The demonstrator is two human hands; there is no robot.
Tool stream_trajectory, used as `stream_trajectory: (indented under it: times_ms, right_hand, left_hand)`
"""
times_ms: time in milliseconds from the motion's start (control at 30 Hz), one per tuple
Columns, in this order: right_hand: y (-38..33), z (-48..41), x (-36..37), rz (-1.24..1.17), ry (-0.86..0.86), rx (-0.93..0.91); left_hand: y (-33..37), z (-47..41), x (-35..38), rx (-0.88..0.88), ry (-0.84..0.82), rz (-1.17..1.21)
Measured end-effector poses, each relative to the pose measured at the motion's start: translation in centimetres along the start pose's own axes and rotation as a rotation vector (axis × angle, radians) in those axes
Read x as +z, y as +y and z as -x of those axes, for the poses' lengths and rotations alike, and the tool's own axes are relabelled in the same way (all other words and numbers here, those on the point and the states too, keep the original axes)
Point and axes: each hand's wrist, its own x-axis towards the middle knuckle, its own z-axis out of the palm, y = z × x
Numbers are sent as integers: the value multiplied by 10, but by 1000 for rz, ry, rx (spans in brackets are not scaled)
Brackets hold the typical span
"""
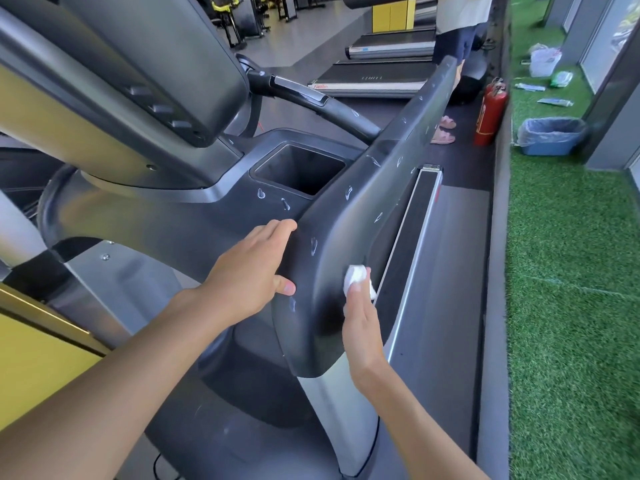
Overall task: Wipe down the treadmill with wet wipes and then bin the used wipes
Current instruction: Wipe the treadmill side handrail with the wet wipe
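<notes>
Noted the right hand (362,327) pinching a bunched white wet wipe (356,277) between thumb and curled fingertips and pressing it to the outer face of the treadmill (221,174)'s dark side arm (391,168), near the arm's rounded lower end. Judged the bunching deliberate: a firmer wad for rubbing at spots.

Noted the left hand (249,268) braced on the same arm just beside, holding nothing, with fingers together and near straight over the upper edge and thumb spread apart, pressed on the face. Read that as steadying the lean-in while staying off the patch under the wipe.

Counted several whitish teardrop smears (313,244) along the arm's face and beside the square cup well (301,171), most of them beyond the wipe. Judged wiping under way, with much of the arm left to do and no binning begun.

Surface: matt dark plastic, curved, smooth. Expected an easy slide, with firmer passes needed on the smears. Recorded a dark foot rail (405,254) edged in silver below the arm.

Room: gym floor, further treadmills (377,77) ahead, a person's sandalled feet (443,138) near a red fire extinguisher (490,112). Spotted a blue bin (550,147) with a clear liner on green artificial turf (571,306) at the right, well apart from both hands; took it for the likely drop for the spent wipe. Saw packets (561,79) and a white bag (543,60) farther along the turf, contents too small to tell.
</notes>
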Motion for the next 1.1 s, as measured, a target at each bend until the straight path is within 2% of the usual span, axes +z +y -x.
stream_trajectory:
  times_ms: [133,200,300,500,667,700,800,867,1000,1100]
  right_hand:
    - [6,8,4,98,18,-62]
    - [21,15,1,75,70,-1]
    - [20,16,-1,59,57,51]
    - [20,27,12,236,-33,-189]
    - [37,30,14,146,21,18]
    - [29,30,16,135,8,0]
    - [6,38,25,232,-50,-261]
    - [12,40,26,321,-48,-343]
    - [56,57,19,320,-82,-221]
    - [50,56,18,304,-115,-201]
  left_hand:
    - [0,1,2,0,-5,14]
    - [1,2,3,-4,-9,23]
    - [2,2,3,0,-1,7]
    - [0,2,5,2,7,5]
    - [0,2,4,4,1,15]
    - [0,2,4,2,1,14]
    - [1,3,3,4,4,16]
    - [2,4,3,2,-1,26]
    - [3,5,2,4,-11,25]
    - [2,5,2,4,-14,31]
